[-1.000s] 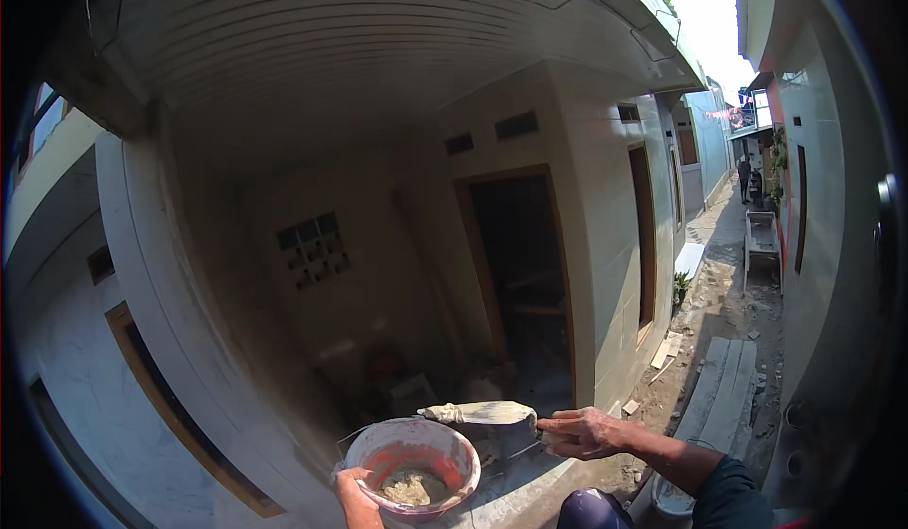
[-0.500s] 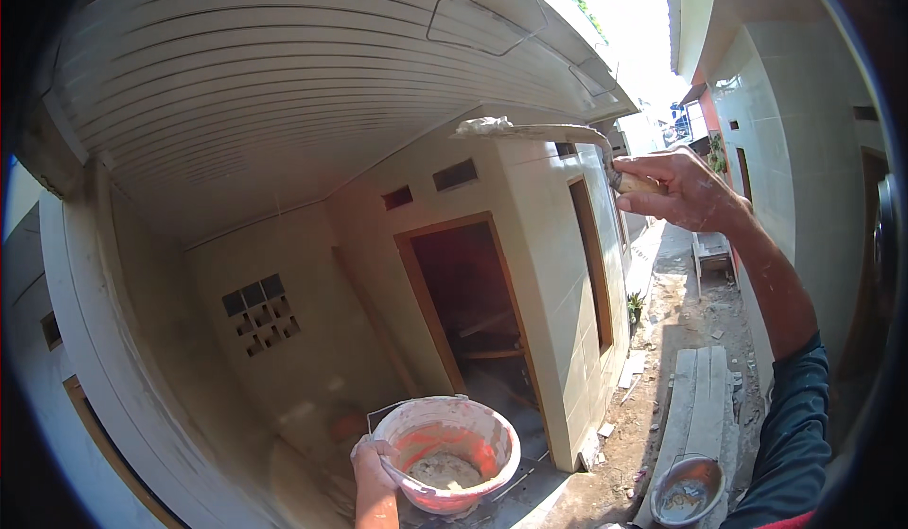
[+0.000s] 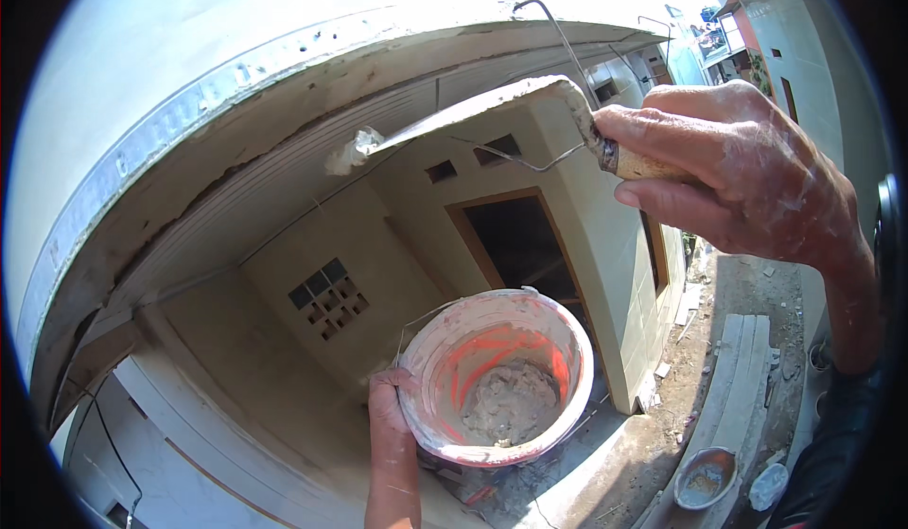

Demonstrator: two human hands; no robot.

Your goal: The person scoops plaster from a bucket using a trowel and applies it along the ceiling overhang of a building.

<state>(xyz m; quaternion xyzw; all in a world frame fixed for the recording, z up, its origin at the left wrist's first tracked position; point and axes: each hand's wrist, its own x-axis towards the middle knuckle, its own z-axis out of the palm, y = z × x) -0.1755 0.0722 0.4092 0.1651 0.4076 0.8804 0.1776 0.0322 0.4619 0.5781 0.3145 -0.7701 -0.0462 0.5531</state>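
A small bucket (image 3: 725,468) rests on pale planks (image 3: 733,397) (themselves on debris-strewn ground (image 3: 757,285)).

Lumpy grey mortar (image 3: 511,401) lies in a round orange-red plastic bucket (image 3: 506,327) — seemingly below a long grey metal trowel (image 3: 480,104).

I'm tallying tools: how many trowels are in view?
1: a trowel, gripped by the right hand. Others could be hidden in the mix inside the bucket that the left hand holds.
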